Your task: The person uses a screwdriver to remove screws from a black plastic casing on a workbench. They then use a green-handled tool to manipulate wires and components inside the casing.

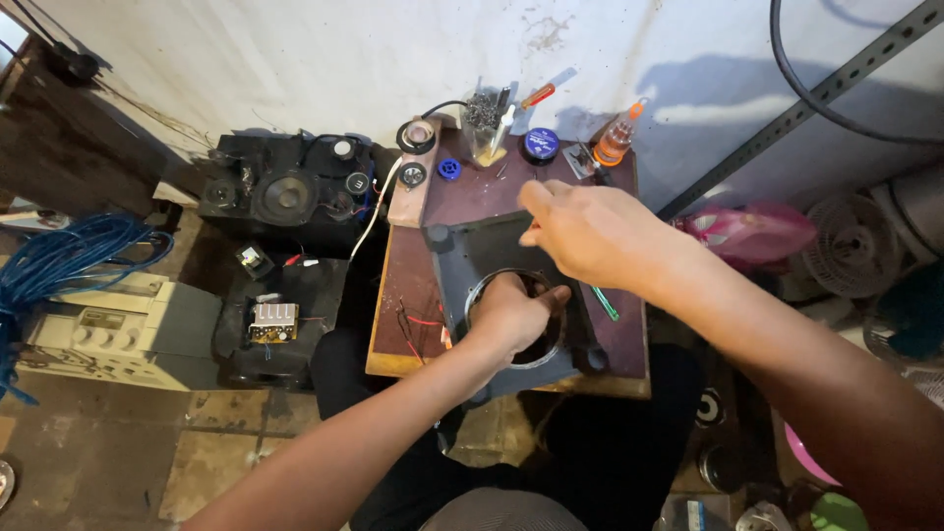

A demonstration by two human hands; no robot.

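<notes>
Two bare hands over a small wooden table (398, 285). Left hand (511, 315): fingers curled into a loose fist, knuckles up, resting at the round hole (546, 344) of a grey square panel (462, 246); fingertips are tucked under, so whether they pinch anything cannot be told. Hand covers the left part of the hole and touches its metal rim. Right hand (590, 231): held above the panel's far right corner, fingers loosely together and half bent, index and thumb close at the tip near the panel's far edge; something small may sit between them, too blurred to tell. Panel lies flat on the table, tilted a little, its near corners over the table's front edge, above the person's lap. Green stick (605, 303) lies on the table just right of the panel, partly under the right wrist. Red wires (413, 329) lie left of the panel. Along the table's far edge: clear cup (484, 128) of small metal parts, screwdriver (536, 96) with an orange handle leaning in it, blue round tin (540, 145), small blue cap (449, 169), bottle (615, 141) with an orange cap. Left of the table, on the floor: black speaker box (280, 192), circuit board (272, 320), beige machine (118, 329), coil of blue cable (59, 256).
</notes>
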